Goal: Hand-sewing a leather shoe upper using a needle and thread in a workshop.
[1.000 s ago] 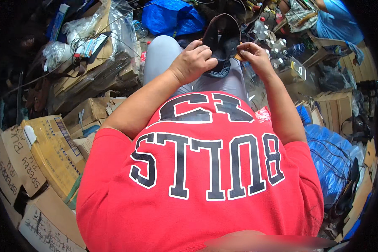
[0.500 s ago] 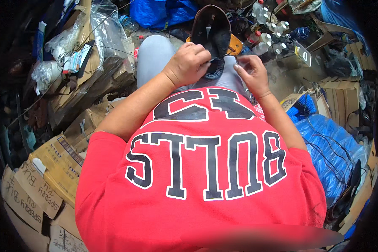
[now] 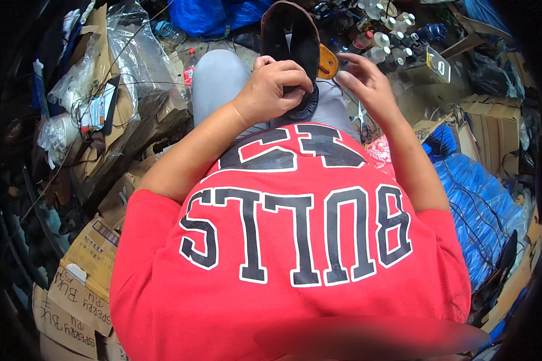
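Observation:
A dark shoe (image 3: 290,37) with a black inside and brown edge lies across my grey-trousered lap, its opening facing up. My left hand (image 3: 275,87) is closed on the near part of the shoe, its fingers curled over the rim. Beside the shoe's right edge is a tan leather piece (image 3: 327,62) with small holes. Just right of that piece, my right hand (image 3: 367,81) is raised with thumb and forefinger apart. Nothing can be made out between those fingers. Scissors (image 3: 361,114) lie near my right wrist, partly seen.
Several plastic bottles (image 3: 397,42) stand ahead on the right. Cardboard and clear plastic bags (image 3: 123,45) are piled at the left. A blue plastic bundle (image 3: 476,210) and cardboard boxes (image 3: 491,129) sit at my right. A blue tarp (image 3: 217,18) lies ahead.
The shoe has shifted slightly left and away from me, my left hand still on it. My right hand has risen and moved outward, its fingers now beside the tan leather. Scissors have come into view.

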{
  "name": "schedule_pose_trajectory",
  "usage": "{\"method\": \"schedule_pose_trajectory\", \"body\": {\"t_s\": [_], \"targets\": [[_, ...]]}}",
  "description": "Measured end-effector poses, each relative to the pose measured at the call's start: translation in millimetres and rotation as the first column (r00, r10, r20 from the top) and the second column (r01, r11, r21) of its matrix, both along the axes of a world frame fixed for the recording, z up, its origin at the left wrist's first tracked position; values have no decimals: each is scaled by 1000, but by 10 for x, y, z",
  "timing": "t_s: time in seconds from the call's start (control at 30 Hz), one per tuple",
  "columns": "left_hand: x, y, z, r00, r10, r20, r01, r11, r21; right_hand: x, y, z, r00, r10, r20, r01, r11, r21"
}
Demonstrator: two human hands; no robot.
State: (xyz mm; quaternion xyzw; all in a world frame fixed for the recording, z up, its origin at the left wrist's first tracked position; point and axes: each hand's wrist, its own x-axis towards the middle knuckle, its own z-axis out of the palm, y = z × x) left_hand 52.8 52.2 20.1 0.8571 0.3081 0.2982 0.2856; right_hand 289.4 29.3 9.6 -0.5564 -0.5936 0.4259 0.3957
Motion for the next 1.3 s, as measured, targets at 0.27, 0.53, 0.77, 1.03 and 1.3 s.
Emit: {"method": "schedule_pose_trajectory", "body": {"t_s": [0.27,0.53,0.77,1.03,1.3], "targets": [[-251,-16,-83,990,-134,-46,134,991,-4,-165,396,-225,966,145,-214,-231,854,-465],[-329,-37,-58,992,-82,-95,80,997,-22,-114,558,-280,910,194,-368,-380,747,-546],[-80,56,91,959,101,-263,-123,990,-69,-375,593,-198,926,238,-292,-371,713,-595],[-290,48,-125,999,8,-52,-9,1000,-16,-288,589,-202,912,144,-385,-353,756,-551],[-371,-5,-170,994,-65,-89,66,998,-1,-242,627,-236,903,215,-371,-403,719,-566]]}}
